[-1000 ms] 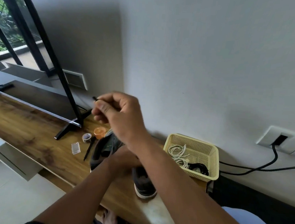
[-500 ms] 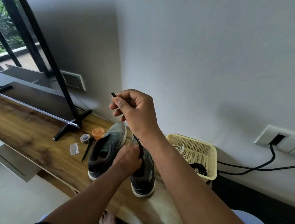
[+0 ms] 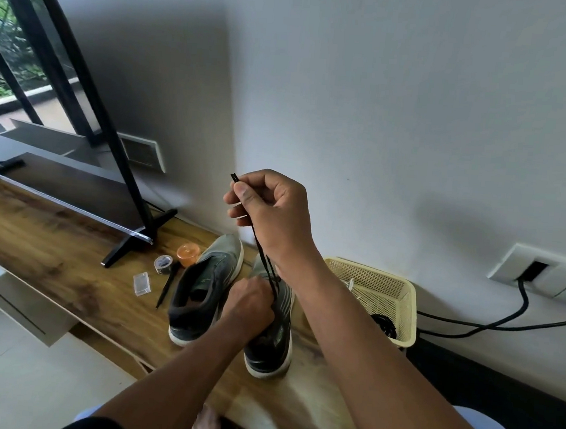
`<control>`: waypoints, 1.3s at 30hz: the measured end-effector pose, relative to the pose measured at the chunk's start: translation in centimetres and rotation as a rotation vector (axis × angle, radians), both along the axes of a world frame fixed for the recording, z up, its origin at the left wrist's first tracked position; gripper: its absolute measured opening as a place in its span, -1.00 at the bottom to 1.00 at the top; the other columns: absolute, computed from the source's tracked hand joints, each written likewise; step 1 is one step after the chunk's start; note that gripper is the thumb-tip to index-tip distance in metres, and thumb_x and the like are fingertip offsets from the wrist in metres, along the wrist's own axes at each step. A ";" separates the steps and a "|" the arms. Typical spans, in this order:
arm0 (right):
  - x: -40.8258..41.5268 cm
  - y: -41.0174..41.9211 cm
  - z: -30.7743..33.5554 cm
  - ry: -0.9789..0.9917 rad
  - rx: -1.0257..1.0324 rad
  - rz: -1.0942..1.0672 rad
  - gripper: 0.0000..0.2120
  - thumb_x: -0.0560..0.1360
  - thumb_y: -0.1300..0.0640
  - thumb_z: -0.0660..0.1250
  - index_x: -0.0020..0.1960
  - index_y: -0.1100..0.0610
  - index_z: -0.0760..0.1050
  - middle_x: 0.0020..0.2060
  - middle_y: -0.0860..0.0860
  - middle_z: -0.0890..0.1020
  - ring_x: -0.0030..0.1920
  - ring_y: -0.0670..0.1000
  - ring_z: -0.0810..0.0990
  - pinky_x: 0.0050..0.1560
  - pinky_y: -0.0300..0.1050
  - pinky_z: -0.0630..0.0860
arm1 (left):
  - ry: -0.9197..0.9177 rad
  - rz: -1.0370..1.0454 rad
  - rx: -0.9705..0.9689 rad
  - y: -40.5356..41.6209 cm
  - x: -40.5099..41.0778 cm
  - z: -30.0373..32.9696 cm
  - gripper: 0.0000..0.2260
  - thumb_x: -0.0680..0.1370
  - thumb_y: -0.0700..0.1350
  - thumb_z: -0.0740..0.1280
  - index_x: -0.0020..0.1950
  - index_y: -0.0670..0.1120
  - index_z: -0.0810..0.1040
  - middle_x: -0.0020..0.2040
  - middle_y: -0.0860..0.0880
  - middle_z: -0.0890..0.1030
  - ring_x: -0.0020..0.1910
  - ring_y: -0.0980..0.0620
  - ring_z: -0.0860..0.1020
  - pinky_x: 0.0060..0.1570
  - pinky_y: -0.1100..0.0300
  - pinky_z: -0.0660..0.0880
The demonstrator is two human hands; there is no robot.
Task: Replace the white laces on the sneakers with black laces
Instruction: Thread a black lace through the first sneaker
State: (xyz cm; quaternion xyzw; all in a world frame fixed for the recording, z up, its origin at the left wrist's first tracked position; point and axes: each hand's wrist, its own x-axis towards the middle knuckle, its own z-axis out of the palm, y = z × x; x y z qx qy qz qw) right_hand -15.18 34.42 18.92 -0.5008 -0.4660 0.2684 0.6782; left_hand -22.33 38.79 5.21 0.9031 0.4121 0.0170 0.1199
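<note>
On the wooden bench [image 3: 52,243], two grey sneakers stand side by side, left sneaker [image 3: 203,289] and right sneaker [image 3: 273,342]. Above the right sneaker, the right hand [image 3: 271,210] pinches a black lace [image 3: 264,260] pulled up tight. The left hand [image 3: 249,301] grips this sneaker's top. Right of the sneakers stands a yellow basket [image 3: 401,291].

Two grey sneakers, the left sneaker [image 3: 200,296] and the right sneaker [image 3: 273,335], were seen side by side on the wooden table [image 3: 52,250], toes toward the wall. A black lace [image 3: 264,263] was pinched by the raised right hand [image 3: 271,213], its tip above the thumb, and was stretched down to the right sneaker, which was gripped by the left hand [image 3: 249,299]. A cream basket [image 3: 380,289] stood at the table's right end.
</note>
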 end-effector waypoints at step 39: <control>5.7 -4.0 -5.7 -0.945 -1.055 0.150 -0.86 0.57 0.14 0.29 -0.15 0.16 0.50 -0.30 0.05 0.53 -0.38 0.03 0.44 -0.33 -0.15 0.34 | 0.069 0.143 -0.253 1.4 -3.3 2.2 -0.68 0.47 0.07 0.54 0.07 0.02 0.49 -0.14 0.01 0.68 -0.24 0.00 0.72 -0.24 0.17 0.61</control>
